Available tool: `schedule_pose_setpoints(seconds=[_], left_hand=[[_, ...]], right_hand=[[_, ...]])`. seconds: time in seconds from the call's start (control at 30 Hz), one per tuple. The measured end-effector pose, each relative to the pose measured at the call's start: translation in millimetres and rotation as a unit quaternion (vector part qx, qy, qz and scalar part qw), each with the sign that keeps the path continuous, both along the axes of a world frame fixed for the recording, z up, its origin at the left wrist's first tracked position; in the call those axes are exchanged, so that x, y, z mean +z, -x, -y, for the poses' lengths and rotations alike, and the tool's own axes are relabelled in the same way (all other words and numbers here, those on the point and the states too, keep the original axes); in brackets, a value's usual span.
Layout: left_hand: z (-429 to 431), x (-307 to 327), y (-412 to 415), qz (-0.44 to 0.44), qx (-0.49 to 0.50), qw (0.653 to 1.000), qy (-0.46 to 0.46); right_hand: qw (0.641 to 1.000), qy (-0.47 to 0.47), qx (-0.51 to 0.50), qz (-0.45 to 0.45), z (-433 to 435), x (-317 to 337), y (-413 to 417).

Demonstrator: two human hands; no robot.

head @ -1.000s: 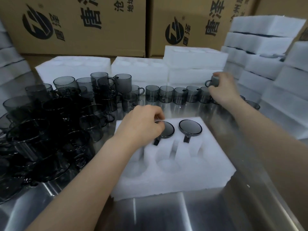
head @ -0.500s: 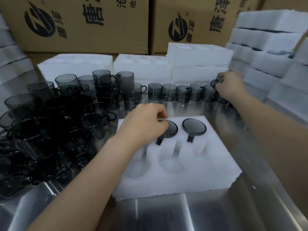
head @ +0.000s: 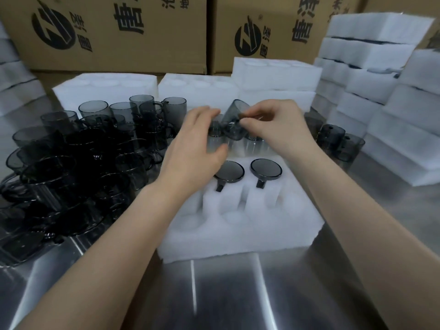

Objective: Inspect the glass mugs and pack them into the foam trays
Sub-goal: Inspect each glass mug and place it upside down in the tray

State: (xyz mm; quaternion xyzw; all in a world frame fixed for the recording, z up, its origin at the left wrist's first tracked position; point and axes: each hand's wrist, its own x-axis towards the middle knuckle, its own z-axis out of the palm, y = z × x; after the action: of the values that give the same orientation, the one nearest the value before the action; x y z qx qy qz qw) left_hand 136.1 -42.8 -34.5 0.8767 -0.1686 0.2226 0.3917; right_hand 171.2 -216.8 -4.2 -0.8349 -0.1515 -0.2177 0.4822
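A white foam tray (head: 240, 225) lies on the steel table in front of me. Two smoky glass mugs sit upside down in its far row, one in the middle slot (head: 229, 172) and one in the right slot (head: 266, 169). Above the tray's far edge my right hand (head: 278, 129) pinches a tilted grey glass mug (head: 234, 120) by its handle. My left hand (head: 192, 148) reaches toward that mug with its fingers spread and relaxed, just beside the glass; the motion blur hides whether they touch.
A dense crowd of dark glass mugs (head: 71, 163) fills the table's left side. Two more mugs (head: 340, 142) stand at the right. Stacks of foam trays (head: 381, 91) rise at the right and along the back, with cardboard boxes (head: 119, 32) behind.
My right hand has brought a mug from the far right row to the centre above the tray. My left hand has lifted off the packed mug and risen toward the carried one.
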Motion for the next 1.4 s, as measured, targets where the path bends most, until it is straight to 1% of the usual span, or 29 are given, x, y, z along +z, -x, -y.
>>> schedule_pose_setpoints(seconds=[0.07, 0.1, 0.17, 0.23, 0.33, 0.43, 0.5, 0.6, 0.8, 0.87, 0.97, 1.03, 1.1, 1.23, 1.33, 1.4], left_hand=[[1.1, -0.6, 4.6, -0.056, -0.016, 0.997, 0.044], [1.8, -1.0, 7.5, -0.063, -0.017, 0.996, 0.065], [1.4, -2.2, 13.0, -0.044, -0.007, 0.993, 0.112], [-1.2, -1.6, 16.5, -0.025, -0.002, 0.988, 0.154], [-4.3, -2.4, 19.6, -0.039, -0.029, 0.984, 0.172], [-5.3, -3.5, 20.8, -0.045, -0.062, 0.984, 0.162], [-5.5, -2.8, 22.3, -0.034, -0.068, 0.987, 0.145], [-7.1, -2.3, 22.5, -0.013, -0.062, 0.989, 0.133], [-4.4, -5.8, 20.3, 0.007, -0.064, 0.991, 0.12], [-3.5, -7.2, 19.8, 0.014, -0.07, 0.992, 0.107], [-3.6, -7.7, 20.7, 0.025, -0.082, 0.991, 0.098], [-4.1, -7.0, 21.7, 0.026, -0.098, 0.989, 0.107], [-4.4, -6.1, 22.3, 0.017, -0.115, 0.985, 0.127], [-6.9, -4.6, 21.6, 0.001, -0.13, 0.973, 0.189], [-10.2, -4.2, 20.8, 0.002, -0.126, 0.966, 0.224], [-11.4, -4.6, 20.6, -0.003, -0.121, 0.965, 0.233]], right_hand=[[0.998, 0.002, 0.067, 0.001, -11.3, 2.7, 17.6], [0.996, 0.003, 0.093, 0.003, -15.9, 2.2, 24.4], [0.992, 0.003, 0.126, 0.003, -22.2, -0.8, 33.3], [0.987, -0.017, 0.156, -0.02, -23.9, -4.7, 37.9], [0.972, -0.08, 0.212, -0.068, -17.8, -10.5, 38.6], [0.954, -0.123, 0.244, -0.122, -11.2, -15.6, 36.4], [0.953, -0.128, 0.238, -0.139, -10.0, -17.2, 34.5], [0.967, -0.091, 0.206, -0.116, -13.2, -18.5, 33.3], [0.981, -0.081, 0.149, -0.093, -17.7, -20.9, 34.1], [0.983, -0.089, 0.132, -0.089, -18.1, -21.0, 34.2], [0.98, -0.128, 0.129, -0.081, -18.8, -19.3, 36.0], [0.972, -0.162, 0.144, -0.09, -18.2, -17.9, 36.5], [0.956, -0.208, 0.168, -0.123, -15.8, -16.3, 35.1], [0.906, -0.269, 0.262, -0.194, -7.4, -15.0, 31.1], [0.869, -0.274, 0.343, -0.227, -1.2, -16.9, 29.0], [0.869, -0.253, 0.362, -0.224, -1.3, -17.9, 28.7]])
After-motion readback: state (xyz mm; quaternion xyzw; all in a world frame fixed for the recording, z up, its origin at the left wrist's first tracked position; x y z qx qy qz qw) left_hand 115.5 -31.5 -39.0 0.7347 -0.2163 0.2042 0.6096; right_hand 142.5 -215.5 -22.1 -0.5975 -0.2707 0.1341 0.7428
